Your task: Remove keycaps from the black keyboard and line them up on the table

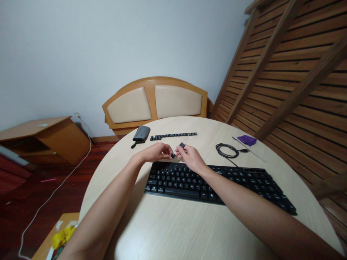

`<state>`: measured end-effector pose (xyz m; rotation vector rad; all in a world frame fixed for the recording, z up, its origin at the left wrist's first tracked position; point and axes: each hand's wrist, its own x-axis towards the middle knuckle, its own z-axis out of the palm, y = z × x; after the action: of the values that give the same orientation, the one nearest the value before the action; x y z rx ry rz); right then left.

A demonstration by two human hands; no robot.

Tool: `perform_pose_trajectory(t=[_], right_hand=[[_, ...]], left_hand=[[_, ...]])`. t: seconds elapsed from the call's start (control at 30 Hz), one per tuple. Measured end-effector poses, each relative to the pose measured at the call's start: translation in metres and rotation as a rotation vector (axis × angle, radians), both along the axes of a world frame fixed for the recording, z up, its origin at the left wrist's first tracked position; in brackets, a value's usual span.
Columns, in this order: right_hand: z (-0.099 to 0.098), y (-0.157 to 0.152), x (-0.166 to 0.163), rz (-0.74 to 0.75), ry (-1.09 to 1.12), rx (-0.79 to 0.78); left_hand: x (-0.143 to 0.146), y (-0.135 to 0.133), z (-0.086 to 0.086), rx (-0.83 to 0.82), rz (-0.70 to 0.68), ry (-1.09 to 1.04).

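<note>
- My left grip (159, 152) was pinched nearly closed on a small black keycap (172, 156), just beyond the keyboard (179, 183).
- I judged that keycap light, stiff and liable to slip; opposite side walls seemed the surest hold.
- My right grip (192, 158) was curled closed around a dark, blocky tool (182, 145); its thin wires (187, 139) looked bendable, so I favoured the body.
- The keyboard lay on the table (154, 224) beneath my forearms, probably rigid, best lifted by its ends.
- Farther out, a row of loose keycaps (173, 135) looked easy to scatter.
</note>
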<state>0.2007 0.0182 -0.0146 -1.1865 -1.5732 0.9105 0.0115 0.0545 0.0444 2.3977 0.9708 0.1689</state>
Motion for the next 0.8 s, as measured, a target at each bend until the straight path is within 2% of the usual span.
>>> perform_pose_trajectory(t=[0.3,0.63,0.8], right_hand=[[-0.0029,0.0027,0.0012,0.013,0.003,0.049],[-0.0026,0.0038,0.0,0.0,0.062,-0.029],[-0.0049,0.0071,0.0009,-0.027,0.105,-0.012]], left_hand=[[0.0009,-0.0006,-0.0013,-0.003,-0.03,-0.05],[0.0023,-0.0033,-0.0013,-0.073,-0.001,-0.189],[0.0036,-0.0047,0.0002,-0.043,-0.057,-0.221]])
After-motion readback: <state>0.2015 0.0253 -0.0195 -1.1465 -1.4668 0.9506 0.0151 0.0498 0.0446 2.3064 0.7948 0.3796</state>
